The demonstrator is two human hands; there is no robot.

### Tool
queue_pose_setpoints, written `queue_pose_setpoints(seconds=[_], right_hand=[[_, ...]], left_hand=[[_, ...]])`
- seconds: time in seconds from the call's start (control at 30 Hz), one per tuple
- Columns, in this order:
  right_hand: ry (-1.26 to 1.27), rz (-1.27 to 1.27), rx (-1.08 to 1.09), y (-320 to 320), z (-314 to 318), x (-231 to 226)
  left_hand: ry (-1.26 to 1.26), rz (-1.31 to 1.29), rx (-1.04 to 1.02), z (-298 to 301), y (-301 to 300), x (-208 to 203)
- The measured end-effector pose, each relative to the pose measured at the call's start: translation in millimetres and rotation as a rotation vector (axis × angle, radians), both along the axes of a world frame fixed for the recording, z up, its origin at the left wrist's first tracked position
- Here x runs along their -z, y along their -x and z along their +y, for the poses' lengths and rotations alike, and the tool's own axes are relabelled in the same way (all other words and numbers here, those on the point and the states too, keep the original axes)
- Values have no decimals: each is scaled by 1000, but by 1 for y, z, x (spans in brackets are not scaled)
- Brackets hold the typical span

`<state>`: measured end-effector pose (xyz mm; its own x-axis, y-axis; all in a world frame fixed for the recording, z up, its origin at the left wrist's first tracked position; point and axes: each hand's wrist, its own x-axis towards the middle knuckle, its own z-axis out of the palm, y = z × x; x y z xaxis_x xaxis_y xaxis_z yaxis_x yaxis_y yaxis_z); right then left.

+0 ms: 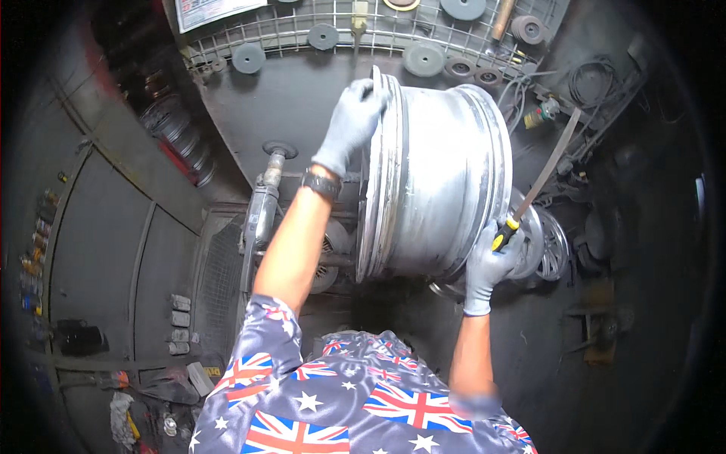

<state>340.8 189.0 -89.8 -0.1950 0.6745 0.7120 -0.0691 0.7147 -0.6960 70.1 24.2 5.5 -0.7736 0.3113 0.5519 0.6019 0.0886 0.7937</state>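
Observation:
A bare silver wheel rim [446, 174] stands on its side in front of me, its barrel bright under the light. My left hand [352, 129], in a grey glove, is closed over the upper part of the rim's left edge. In my gloved right hand [488, 271] is a file [550, 165], gripped by its yellow-and-black handle. Its long flat blade points up and to the right, away from the rim. The right hand is at the lower right edge of the rim; whether its fingers also press on the metal I cannot tell.
Behind the rim, a wire rack [302, 36] carries several abrasive discs. A power tool with a round pad [261, 212] stands left of my left forearm. More wheels [553, 246] lie at the right, below a coiled hose [591, 82]. Wheels also sit on the left [181, 140].

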Motion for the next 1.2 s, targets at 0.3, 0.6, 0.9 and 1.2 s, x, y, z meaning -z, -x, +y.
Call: queue_pose_setpoints(seconds=[0.3,0.6,0.9,1.2], right_hand=[[45,-9,9,0,4,0],[-71,4,33,1,3,0],[-14,-25,-80,-19,-3,-21],[-37,-362,-450,-33,-54,-72]], left_hand=[[-131,-36,102,-15,-46,13],[-113,117,27,-64,-137,103],[241,-18,122,-132,-184,204],[-256,-284,-109,-147,-98,130]])
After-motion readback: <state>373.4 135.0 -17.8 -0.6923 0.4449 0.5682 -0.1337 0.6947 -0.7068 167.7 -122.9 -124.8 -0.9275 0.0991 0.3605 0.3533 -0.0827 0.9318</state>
